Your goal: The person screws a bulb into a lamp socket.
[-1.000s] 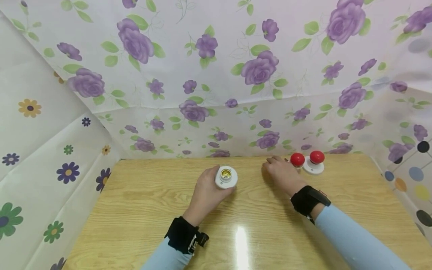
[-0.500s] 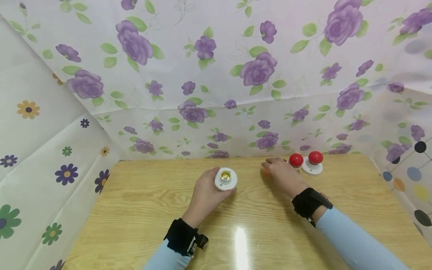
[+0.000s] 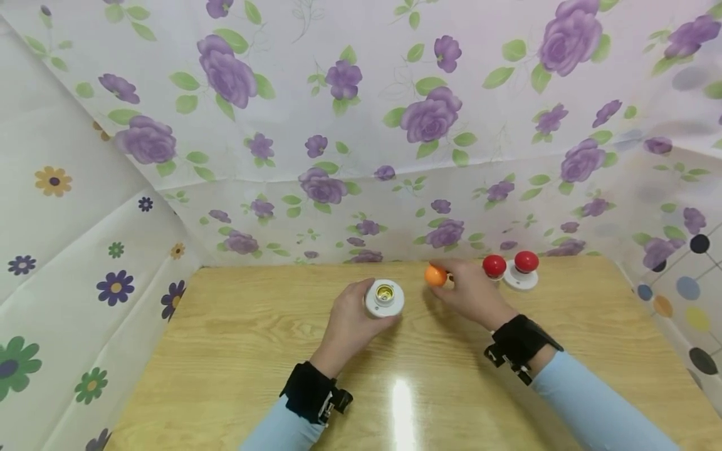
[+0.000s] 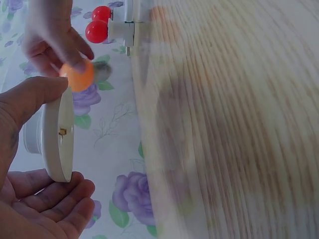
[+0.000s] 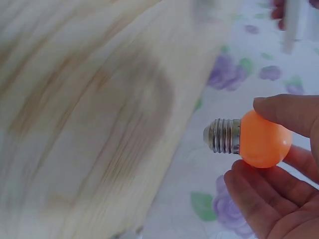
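In the head view my left hand (image 3: 351,319) grips a white round lamp holder (image 3: 389,308) by its rim, thumb on one side and fingers on the other. Its brass-lined socket faces up; the left wrist view shows the underside of the lamp holder (image 4: 62,149) raised off the table. To its right, my right hand (image 3: 472,293) pinches an orange light bulb (image 3: 435,275) between thumb and fingers. In the right wrist view the silver screw base of the bulb (image 5: 266,142) points toward the tabletop, apart from it. Bulb and lamp holder are apart.
Two red bulbs, the left one (image 3: 494,266) partly behind my right hand and the right one (image 3: 526,262), stand at the table's back right. A white lamp holder (image 3: 520,279) is under the right one. Flowered cloth (image 3: 366,156) hangs behind the wooden table (image 3: 242,332).
My right hand has lifted and turned, bringing the orange bulb, hidden at first, into view. My left hand with the lamp holder has shifted slightly right.
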The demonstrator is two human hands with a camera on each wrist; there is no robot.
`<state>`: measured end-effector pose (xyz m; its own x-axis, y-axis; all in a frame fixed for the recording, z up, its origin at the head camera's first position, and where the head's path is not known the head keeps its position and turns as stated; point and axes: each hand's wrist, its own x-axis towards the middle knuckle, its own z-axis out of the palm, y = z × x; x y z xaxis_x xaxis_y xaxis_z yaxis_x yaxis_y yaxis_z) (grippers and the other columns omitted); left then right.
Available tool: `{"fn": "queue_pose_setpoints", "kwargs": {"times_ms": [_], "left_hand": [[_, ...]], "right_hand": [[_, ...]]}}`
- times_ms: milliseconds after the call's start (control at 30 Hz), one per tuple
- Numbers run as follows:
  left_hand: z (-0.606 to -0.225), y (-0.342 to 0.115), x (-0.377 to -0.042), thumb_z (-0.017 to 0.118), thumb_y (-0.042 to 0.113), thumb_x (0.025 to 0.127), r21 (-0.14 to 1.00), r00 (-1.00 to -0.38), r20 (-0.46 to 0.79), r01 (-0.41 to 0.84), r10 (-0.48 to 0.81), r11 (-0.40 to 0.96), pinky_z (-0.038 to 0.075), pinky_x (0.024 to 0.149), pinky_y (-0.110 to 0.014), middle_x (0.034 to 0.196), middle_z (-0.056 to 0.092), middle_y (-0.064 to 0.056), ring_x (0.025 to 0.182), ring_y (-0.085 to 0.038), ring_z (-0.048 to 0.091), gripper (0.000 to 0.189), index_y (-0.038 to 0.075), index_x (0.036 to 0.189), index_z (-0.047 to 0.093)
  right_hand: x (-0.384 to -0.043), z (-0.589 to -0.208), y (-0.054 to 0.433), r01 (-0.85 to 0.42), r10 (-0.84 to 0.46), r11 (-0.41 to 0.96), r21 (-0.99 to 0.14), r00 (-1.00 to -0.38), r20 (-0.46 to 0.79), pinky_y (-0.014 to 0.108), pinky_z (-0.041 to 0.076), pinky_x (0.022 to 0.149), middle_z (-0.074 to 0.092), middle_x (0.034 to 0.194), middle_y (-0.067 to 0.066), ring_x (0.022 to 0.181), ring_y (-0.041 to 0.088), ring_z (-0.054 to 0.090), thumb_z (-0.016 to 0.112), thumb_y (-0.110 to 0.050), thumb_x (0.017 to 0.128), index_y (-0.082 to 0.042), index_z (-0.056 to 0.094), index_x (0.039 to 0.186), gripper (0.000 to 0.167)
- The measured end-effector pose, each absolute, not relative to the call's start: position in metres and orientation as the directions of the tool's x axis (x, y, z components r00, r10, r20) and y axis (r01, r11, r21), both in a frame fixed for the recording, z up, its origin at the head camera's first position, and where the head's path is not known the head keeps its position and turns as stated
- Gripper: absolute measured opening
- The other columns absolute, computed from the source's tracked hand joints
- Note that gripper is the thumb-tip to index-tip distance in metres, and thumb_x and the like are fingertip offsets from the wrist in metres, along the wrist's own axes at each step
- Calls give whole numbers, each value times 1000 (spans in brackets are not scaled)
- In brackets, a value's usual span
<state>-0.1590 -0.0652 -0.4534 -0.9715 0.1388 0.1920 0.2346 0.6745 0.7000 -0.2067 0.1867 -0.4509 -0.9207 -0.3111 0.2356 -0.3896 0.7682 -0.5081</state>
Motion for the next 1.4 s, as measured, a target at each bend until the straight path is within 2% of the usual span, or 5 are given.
{"fn": "queue_pose_setpoints", "kwargs": {"times_ms": [167,367,867,1100,1400], "left_hand": [[-454,-62,-159,86,32,61,722,-974,156,224,162,655,47,96,-41,120,59,-5,110,-21,57,78,11,127,53],[-456,-59,-160,86,32,62,721,-972,142,232,188,653,48,93,-40,118,60,-5,108,-20,59,77,10,127,52],[-457,-40,-158,85,30,64,746,-972,111,218,206,629,49,91,-36,117,61,-2,105,-16,59,73,11,127,53],[-457,-37,-157,82,35,67,747,-962,135,257,238,614,50,88,-32,112,61,8,102,-8,59,62,20,122,56],[-455,-35,-155,81,39,67,760,-953,188,295,239,579,50,83,-32,110,61,13,98,-7,59,62,30,123,55]], "right_hand": [[-201,-440,182,-315,-256,606,-731,-947,196,29,56,78,62,121,5,103,20,63,74,-31,80,-12,55,129,55],[-190,-425,173,-257,-178,483,-837,-965,194,22,55,73,61,115,-1,102,16,62,78,-33,75,-17,56,122,55],[-159,-374,156,-208,-212,284,-936,-966,151,23,54,80,61,122,3,112,22,59,75,-17,79,-14,59,124,48],[-155,-374,150,-263,-282,234,-936,-940,193,26,54,80,63,121,6,111,22,60,75,-15,79,-11,60,124,48],[-151,-377,146,-274,-341,207,-939,-920,193,28,55,80,62,122,7,112,25,59,74,-11,79,-11,61,122,46]]}}
